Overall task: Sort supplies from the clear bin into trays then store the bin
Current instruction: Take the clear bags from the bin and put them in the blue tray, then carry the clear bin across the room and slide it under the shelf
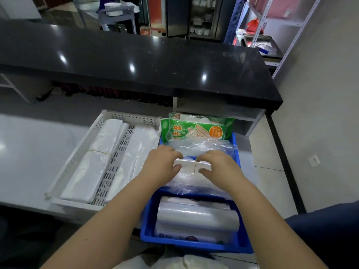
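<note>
- Supplies: banded white paper bundle point(192, 165) pinched by left hand point(161, 164) and right hand point(219, 166), fingers curled, above blue plastic tray point(236, 141).
- Step: sorting; next, lower bundle flat and release.

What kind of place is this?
Probably a restaurant's service or back area. A long black counter runs across, stacked white plates sit on a cart beyond it, and the trays hold disposable glove packs and plastic bags.
</note>
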`<state>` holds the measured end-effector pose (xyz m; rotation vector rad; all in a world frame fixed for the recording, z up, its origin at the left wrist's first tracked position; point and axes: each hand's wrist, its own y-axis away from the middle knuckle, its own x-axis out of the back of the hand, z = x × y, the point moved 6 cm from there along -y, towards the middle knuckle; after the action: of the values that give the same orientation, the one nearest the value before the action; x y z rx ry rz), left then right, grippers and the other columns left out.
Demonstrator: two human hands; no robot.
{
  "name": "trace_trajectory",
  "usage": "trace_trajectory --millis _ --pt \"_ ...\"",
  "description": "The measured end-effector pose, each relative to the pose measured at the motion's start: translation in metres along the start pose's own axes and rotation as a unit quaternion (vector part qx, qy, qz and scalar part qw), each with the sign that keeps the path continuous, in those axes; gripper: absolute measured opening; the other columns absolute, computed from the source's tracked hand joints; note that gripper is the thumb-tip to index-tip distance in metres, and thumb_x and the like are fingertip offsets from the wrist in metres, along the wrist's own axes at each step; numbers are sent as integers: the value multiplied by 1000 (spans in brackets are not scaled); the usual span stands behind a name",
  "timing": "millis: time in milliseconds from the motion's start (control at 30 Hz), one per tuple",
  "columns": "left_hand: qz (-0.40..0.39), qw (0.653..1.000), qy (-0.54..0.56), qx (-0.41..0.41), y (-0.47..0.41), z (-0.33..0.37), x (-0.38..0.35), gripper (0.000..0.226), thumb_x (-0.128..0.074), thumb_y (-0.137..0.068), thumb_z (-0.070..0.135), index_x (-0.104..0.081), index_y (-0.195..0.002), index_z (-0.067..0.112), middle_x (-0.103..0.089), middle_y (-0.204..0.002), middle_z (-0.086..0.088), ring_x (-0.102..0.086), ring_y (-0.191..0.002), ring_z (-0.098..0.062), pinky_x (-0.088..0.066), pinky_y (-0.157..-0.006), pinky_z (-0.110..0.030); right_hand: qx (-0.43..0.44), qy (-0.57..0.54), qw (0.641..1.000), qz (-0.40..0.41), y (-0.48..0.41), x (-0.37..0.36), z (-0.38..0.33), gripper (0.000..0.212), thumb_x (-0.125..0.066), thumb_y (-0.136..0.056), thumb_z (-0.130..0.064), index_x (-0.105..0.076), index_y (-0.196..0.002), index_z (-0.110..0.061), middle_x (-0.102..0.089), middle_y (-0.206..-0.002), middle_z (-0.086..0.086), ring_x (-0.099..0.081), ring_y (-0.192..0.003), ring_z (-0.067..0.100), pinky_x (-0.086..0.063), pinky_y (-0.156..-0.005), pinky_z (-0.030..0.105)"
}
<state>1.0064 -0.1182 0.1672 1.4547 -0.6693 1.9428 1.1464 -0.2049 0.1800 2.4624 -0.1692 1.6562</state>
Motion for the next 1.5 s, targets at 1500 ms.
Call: trace_trajectory --millis 1500 --pt "186 769 21 611 763 -502 134 34 -54 -87 39 -56 -121 33 -59 -123 3 -47 -113 -23 -36 -88 -39 564 37 801 -200 113 -375 -844 43 -73 -76 -28 -59 -117 -29 -59 -123 -1 -49 -113 24 -44 -94 43"
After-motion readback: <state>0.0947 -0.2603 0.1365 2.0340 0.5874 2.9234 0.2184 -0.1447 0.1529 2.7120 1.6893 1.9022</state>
